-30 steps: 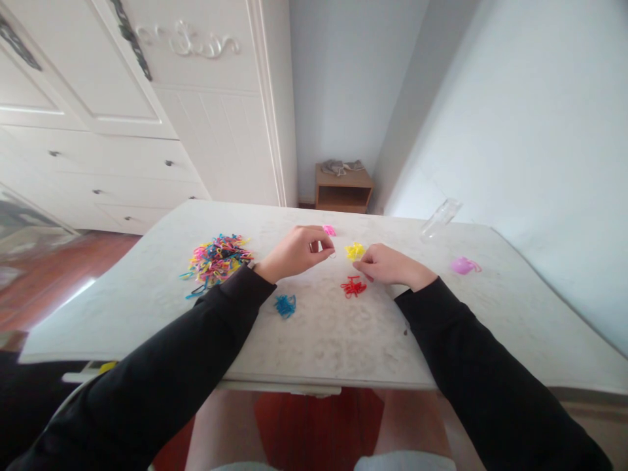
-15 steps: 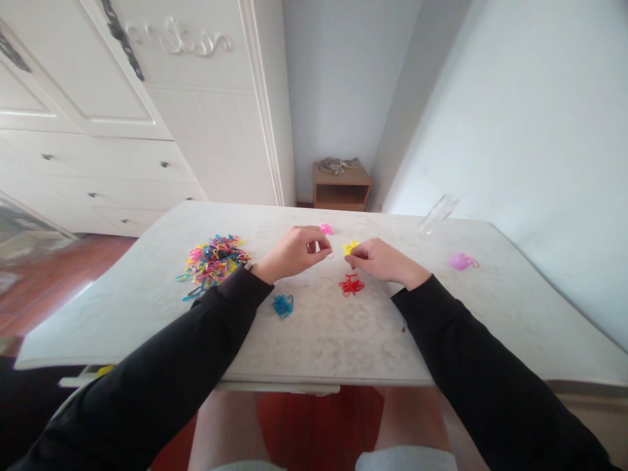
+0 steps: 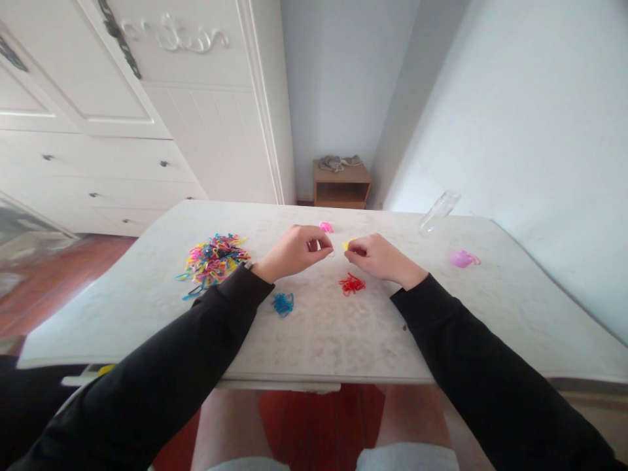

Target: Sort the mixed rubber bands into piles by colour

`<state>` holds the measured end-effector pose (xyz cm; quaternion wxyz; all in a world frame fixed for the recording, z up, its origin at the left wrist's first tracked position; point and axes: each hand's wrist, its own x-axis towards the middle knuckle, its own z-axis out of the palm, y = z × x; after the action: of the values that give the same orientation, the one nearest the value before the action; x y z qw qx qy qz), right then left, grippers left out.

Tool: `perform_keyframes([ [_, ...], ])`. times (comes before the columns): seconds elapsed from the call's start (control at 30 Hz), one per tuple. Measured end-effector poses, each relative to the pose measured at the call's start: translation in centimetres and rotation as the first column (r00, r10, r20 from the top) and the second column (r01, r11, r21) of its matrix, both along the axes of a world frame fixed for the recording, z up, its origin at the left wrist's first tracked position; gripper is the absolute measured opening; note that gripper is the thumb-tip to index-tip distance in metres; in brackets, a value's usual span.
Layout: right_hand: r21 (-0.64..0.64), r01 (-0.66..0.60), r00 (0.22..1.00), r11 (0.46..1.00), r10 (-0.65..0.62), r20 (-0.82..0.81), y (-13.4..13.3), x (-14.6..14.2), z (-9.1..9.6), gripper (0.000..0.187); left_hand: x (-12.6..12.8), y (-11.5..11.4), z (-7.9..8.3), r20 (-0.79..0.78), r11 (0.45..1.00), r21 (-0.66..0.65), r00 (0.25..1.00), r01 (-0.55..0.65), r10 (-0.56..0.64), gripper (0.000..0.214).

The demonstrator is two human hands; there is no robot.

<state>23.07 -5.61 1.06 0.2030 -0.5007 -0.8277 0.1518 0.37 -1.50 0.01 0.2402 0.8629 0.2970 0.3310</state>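
My left hand is over the middle of the table, thumb and forefinger pinched on a thin, pale rubber band that hangs as a small loop. Facing it, my right hand has its fingertips pressed together; anything between them is too small to make out. The right hand covers most of the yellow rubber band pile. Just below the hands lies a red rubber band pile, with a blue pile nearer me and a small pink pile farther back.
A large heap of mixed-colour rubber bands spreads over the left of the white table. At the right are a purple pouch-like thing and a clear tube-shaped container near the wall. A white cabinet stands behind, left.
My right hand has shifted slightly upward and now covers more of the yellow pile. The left hand stays nearly in place with the pale band.
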Motion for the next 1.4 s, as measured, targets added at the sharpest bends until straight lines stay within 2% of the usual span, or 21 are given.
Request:
perform_keyframes([
  [0.13,0.118,-0.009,0.988,0.993,0.028,-0.153,-0.2,-0.3,-0.2,0.006,0.1,-0.1,0.0,0.031,0.998,-0.070,0.999,-0.005,0.007,0.010],
  [0.23,0.133,-0.038,0.973,0.990,0.067,-0.223,-0.4,-0.7,-0.2,0.015,0.2,-0.1,0.0,0.052,0.996,-0.084,0.999,-0.013,0.018,0.010],
  [0.43,0.188,-0.054,0.963,0.981,0.101,-0.251,-0.5,-1.2,-0.3,0.004,0.3,-0.3,0.2,0.066,0.996,-0.083,0.998,-0.016,0.022,0.009],
  [0.5,0.209,-0.051,0.960,0.977,0.106,-0.259,-0.6,-1.3,-0.3,0.008,0.3,-0.3,0.2,0.057,0.997,-0.080,0.998,-0.010,0.015,0.010],
  [0.77,0.213,0.071,0.965,0.975,-0.014,-0.261,-0.6,-1.1,-0.2,0.015,0.2,-0.4,0.3,0.054,0.998,-0.068,0.999,0.002,0.002,0.013],
  [1.07,0.229,0.092,0.951,0.969,-0.017,-0.310,-0.5,-1.1,-0.2,0.013,0.1,-0.2,0.4,0.059,0.999,-0.032,0.997,-0.039,0.041,0.007],
  [1.27,0.267,0.165,0.947,0.950,-0.076,-0.312,0.0,-0.7,-0.4,0.013,-1.3,1.1,1.1,0.068,0.984,-0.005,0.982,-0.176,0.176,0.014],
  [1.4,0.286,0.185,0.953,0.940,-0.101,-0.287,0.4,-0.4,-0.8,0.015,-2.0,2.8,0.8,0.083,0.948,-0.040,0.944,-0.316,0.319,0.016],
])
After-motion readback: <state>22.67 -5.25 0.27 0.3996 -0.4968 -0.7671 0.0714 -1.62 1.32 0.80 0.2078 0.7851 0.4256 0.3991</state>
